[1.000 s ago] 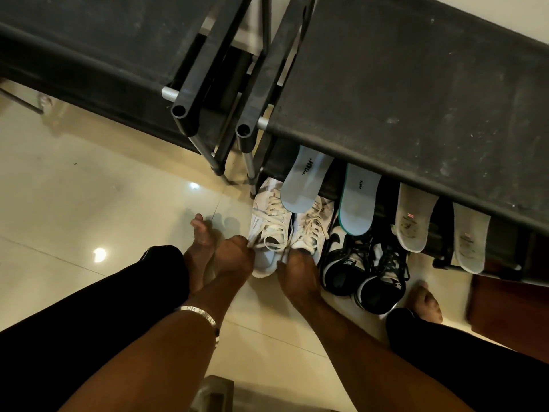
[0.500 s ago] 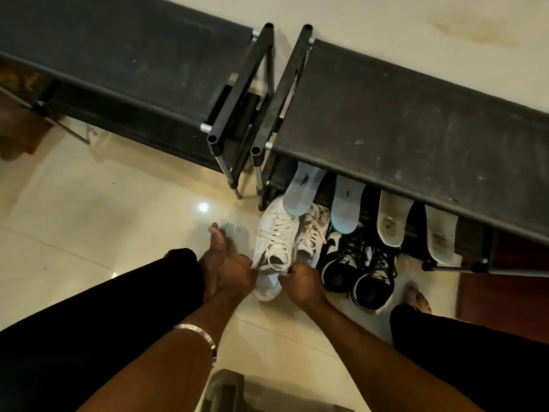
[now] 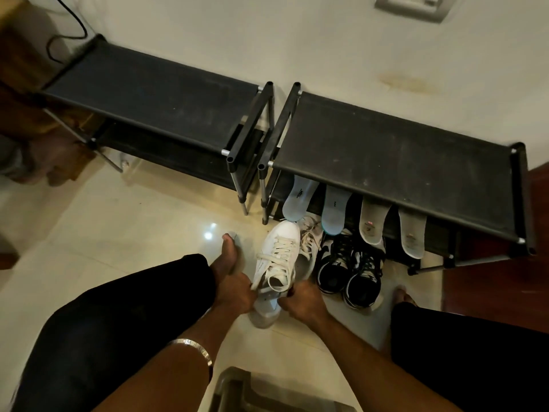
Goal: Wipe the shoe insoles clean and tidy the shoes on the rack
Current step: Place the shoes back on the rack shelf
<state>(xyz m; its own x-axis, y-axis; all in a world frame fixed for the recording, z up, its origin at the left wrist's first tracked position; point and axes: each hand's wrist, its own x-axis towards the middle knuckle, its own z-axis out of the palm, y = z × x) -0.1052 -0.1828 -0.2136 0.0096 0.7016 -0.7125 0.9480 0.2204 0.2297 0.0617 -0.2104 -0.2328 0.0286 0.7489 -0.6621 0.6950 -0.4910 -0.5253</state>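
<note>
Both hands gripped one white sneaker [image 3: 277,263] in front of the right shoe rack [image 3: 395,162]: left hand [image 3: 236,292] curled at its collar, right hand [image 3: 303,298] round its heel side. Four insoles' [image 3: 297,200] upper ends hid beneath that rack's top shelf.

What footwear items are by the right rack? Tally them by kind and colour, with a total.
White lace-up sneakers: 2, one gripped by both hands, one on the floor
Black-and-white sneakers: 2
Pale blue foam insoles: 2
Off-white insoles: 2
Total: 8
</note>
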